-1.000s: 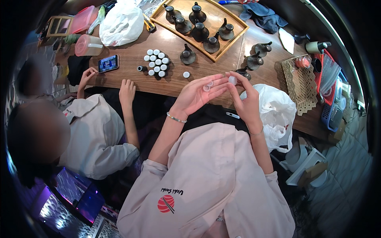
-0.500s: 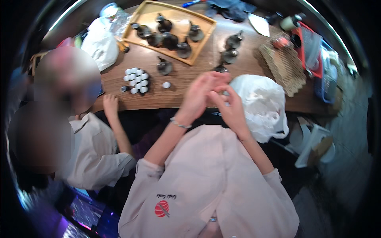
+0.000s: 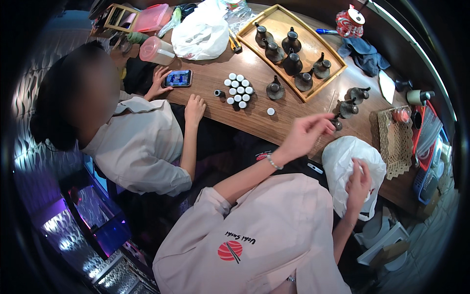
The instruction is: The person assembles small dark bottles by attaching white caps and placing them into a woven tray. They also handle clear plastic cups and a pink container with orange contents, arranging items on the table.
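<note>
My left hand [image 3: 307, 134], with a bead bracelet at its wrist, reaches over the table edge. Its fingers are stretched loosely forward beside a small dark cruet [image 3: 337, 125], and nothing shows in them. Above a white plastic bag [image 3: 348, 147], my right hand [image 3: 359, 183] has bent fingers drawn together; whatever they may hold is too small to tell. Two more dark cruets [image 3: 348, 109] stand behind the nearest one. Another spouted cruet [image 3: 275, 90] is in front of the wooden tray [image 3: 304, 96], which bears several more. A single white cap [image 3: 270, 111] lies nearby.
Several small white-capped bottles [image 3: 239, 90] cluster left of centre. On my left sits a co-worker, one hand [image 3: 159, 84] at a phone [image 3: 177, 78]. A perforated basket [image 3: 399, 142] and red and blue bins [image 3: 427, 181] stand right. A cloth [image 3: 364, 56] lies at the back.
The head view has swung left. My hands, which were together before me, have parted: the left reaches toward the nearest cruet, while the right is over the plastic bag.
</note>
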Demonstrator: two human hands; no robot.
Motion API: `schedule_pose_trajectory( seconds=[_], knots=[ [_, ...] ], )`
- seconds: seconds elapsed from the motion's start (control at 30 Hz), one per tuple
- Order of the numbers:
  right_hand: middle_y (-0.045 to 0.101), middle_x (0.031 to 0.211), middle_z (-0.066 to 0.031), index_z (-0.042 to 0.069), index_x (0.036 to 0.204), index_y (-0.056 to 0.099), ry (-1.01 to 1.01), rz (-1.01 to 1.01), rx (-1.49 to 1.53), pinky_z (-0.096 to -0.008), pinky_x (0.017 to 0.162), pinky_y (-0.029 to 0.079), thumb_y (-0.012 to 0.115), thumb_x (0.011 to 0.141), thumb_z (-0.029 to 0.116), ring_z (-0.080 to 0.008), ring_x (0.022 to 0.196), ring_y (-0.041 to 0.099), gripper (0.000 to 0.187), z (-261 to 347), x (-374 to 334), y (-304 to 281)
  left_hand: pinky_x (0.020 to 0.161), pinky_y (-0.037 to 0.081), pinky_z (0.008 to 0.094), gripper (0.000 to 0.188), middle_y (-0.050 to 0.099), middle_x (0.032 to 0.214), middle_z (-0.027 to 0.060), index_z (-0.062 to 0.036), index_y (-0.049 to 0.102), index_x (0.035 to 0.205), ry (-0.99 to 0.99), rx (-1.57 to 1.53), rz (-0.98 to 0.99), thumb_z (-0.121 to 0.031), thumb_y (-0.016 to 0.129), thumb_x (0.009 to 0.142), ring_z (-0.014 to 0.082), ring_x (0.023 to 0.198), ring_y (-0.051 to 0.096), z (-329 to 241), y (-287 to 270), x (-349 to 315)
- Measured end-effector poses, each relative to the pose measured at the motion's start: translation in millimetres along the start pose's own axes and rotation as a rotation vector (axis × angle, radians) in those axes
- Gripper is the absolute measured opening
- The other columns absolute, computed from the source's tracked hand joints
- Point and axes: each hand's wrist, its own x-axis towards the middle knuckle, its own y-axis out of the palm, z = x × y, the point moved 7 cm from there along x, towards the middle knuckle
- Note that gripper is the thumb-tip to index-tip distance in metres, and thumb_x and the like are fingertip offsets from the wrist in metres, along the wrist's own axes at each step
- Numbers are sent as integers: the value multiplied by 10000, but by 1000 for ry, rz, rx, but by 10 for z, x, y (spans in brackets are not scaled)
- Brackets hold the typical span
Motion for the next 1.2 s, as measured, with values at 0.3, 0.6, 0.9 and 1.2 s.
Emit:
schedule_pose_trajectory(
  seconds=[0.3, 0.6, 0.9, 1.2],
  knots=[
    [640, 720, -112, -98, 973, 730, 151, -88, -993, -335, 697, 491, 644, 1019, 364, -117, 735, 591, 472, -486, 153, -1357, 685, 593, 244, 225, 732, 965, 62, 51, 706, 1144, 191, 418, -863, -123, 705, 1002, 101, 803, 690, -430, -2408, -558],
    [725, 824, -65, -30, 1139, 724, -305, -31, -528, -291, 656, 507, 638, 1034, 155, -94, 752, 631, 229, 918, 301, -7, 776, 600, 281, 271, 735, 1014, 82, 67, 702, 1199, 118, 284, -664, -133, 686, 1016, 133, 861, 702, -423, -2210, -540],
    [770, 968, -79, 37, 1172, 754, -684, 583, -358, -256, 583, 464, 743, 954, 143, -95, 684, 634, 243, 1337, 237, 2350, 774, 569, 235, 156, 748, 976, 67, 43, 718, 1066, 96, 201, -516, -78, 736, 969, 99, 852, 700, -490, -1246, -411],
    [753, 856, -44, 5, 1091, 779, -411, 653, -292, -241, 500, 486, 727, 969, 149, -36, 597, 554, 195, 1081, 381, 2509, 800, 565, 236, 181, 760, 987, 70, 53, 733, 1085, 85, 147, -520, -106, 688, 1010, 90, 881, 699, -359, -1248, -515]
  ],
)
